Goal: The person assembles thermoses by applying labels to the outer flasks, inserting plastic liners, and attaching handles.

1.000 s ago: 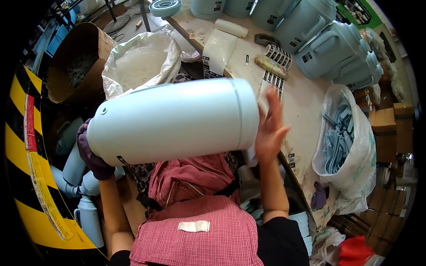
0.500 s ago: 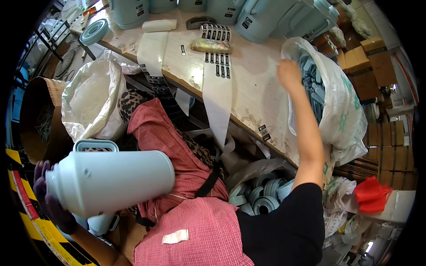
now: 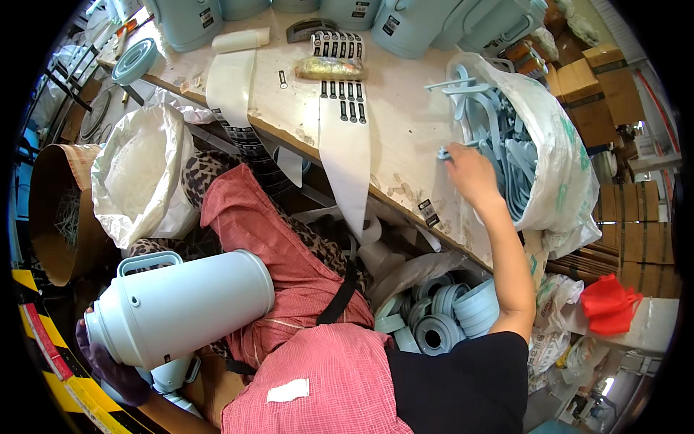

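Observation:
A light blue thermos flask body (image 3: 191, 300) with a side handle lies tilted across my lap. My left hand (image 3: 108, 365), in a dark purple glove, grips its narrower shoulder end; part of the fingers is hidden behind it. Over the worktable my right hand (image 3: 468, 172), bare, has its fingers closed on one end of a light blue plastic handle (image 3: 442, 153). That hand is at the mouth of a white sack (image 3: 564, 166), which lies on its side. Curved light blue plastic handles (image 3: 515, 166) fill the sack, and several stick out onto the table.
Several light blue flask bodies (image 3: 408, 32) stand along the worktable's (image 3: 405, 123) far side. Label strips (image 3: 345, 137) hang over its edge. Below, a bag holds blue rings (image 3: 437, 334). A white sack (image 3: 137, 173) and a cardboard drum (image 3: 54, 217) stand left.
My right hand has moved down and closed on a handle; more handles now stick out of the sack. The flask body in my left hand has turned, bringing its handle into clearer view.

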Demonstrator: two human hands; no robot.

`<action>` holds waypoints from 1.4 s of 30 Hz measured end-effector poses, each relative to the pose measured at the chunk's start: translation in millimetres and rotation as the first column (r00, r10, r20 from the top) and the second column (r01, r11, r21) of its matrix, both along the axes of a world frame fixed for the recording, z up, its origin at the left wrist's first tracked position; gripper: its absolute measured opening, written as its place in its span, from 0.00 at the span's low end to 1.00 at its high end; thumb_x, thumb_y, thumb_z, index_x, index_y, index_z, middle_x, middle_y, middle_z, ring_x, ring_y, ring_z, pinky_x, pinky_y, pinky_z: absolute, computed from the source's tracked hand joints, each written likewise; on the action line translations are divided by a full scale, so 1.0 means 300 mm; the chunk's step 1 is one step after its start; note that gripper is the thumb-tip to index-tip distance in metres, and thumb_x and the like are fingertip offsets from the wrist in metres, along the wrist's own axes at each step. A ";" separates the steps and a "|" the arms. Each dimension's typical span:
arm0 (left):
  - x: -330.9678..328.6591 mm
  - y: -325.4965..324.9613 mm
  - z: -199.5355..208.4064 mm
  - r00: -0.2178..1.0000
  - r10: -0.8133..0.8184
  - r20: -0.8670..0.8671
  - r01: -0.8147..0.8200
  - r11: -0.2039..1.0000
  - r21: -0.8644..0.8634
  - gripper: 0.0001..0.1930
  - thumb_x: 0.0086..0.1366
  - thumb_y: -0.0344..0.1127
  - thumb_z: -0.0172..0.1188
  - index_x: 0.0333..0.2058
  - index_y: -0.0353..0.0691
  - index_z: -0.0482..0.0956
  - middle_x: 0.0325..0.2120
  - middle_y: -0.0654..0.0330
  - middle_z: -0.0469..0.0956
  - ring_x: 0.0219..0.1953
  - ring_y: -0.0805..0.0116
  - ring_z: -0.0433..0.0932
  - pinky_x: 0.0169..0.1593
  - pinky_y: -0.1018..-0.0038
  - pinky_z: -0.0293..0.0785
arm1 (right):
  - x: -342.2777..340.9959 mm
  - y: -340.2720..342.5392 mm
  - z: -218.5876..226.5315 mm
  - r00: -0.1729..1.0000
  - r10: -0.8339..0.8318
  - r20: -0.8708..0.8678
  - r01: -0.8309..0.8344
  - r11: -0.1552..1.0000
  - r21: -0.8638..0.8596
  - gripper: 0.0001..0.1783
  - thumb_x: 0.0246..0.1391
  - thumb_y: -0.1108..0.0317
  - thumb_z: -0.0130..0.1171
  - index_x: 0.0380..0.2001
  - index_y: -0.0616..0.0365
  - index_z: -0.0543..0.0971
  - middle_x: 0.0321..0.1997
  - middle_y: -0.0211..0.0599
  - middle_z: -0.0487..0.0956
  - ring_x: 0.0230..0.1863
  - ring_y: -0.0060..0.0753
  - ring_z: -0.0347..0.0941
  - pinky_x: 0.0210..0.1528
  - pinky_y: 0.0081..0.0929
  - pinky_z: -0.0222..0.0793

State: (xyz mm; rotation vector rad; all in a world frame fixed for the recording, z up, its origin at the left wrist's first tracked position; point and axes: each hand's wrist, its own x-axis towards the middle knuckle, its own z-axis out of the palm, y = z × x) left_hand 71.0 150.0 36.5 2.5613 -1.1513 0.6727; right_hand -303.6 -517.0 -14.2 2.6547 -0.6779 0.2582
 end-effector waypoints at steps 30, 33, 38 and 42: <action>-0.237 -0.491 0.178 0.919 -0.238 -0.315 -0.035 0.747 -0.664 0.45 0.67 0.63 0.46 0.69 0.30 0.54 0.62 0.36 0.69 0.65 0.42 0.69 0.67 0.48 0.65 | -0.004 -0.489 0.276 -0.338 -0.702 0.627 -0.592 0.676 0.438 0.23 0.71 0.50 0.49 0.23 0.51 0.69 0.19 0.22 0.63 0.21 0.21 0.58 0.26 0.24 0.55; -0.236 -0.501 0.185 0.930 -0.202 -0.306 -0.058 0.743 -0.667 0.46 0.66 0.62 0.50 0.70 0.30 0.54 0.61 0.37 0.70 0.64 0.42 0.70 0.66 0.49 0.66 | 0.040 -0.395 0.246 -0.334 -0.710 0.620 -0.786 0.573 0.234 0.25 0.72 0.51 0.46 0.19 0.47 0.62 0.18 0.22 0.59 0.20 0.21 0.54 0.26 0.25 0.52; -0.388 -0.676 0.252 0.877 -0.397 -0.269 0.216 0.828 -0.518 0.50 0.48 0.49 0.80 0.64 0.34 0.62 0.53 0.49 0.75 0.61 0.44 0.71 0.62 0.49 0.71 | 0.382 0.312 0.313 -0.164 -0.349 0.923 -0.694 0.706 0.144 0.33 0.78 0.46 0.31 0.20 0.52 0.64 0.22 0.31 0.63 0.28 0.27 0.58 0.40 0.28 0.57; -0.412 -0.821 0.259 0.740 -0.620 -0.259 0.557 0.782 -0.281 0.15 0.47 0.39 0.75 0.36 0.54 0.84 0.45 0.53 0.83 0.52 0.45 0.80 0.56 0.50 0.76 | 0.416 0.685 0.302 0.340 0.291 0.894 -0.934 0.216 0.285 0.22 0.65 0.56 0.59 0.17 0.52 0.77 0.31 0.36 0.79 0.32 0.39 0.74 0.37 0.38 0.69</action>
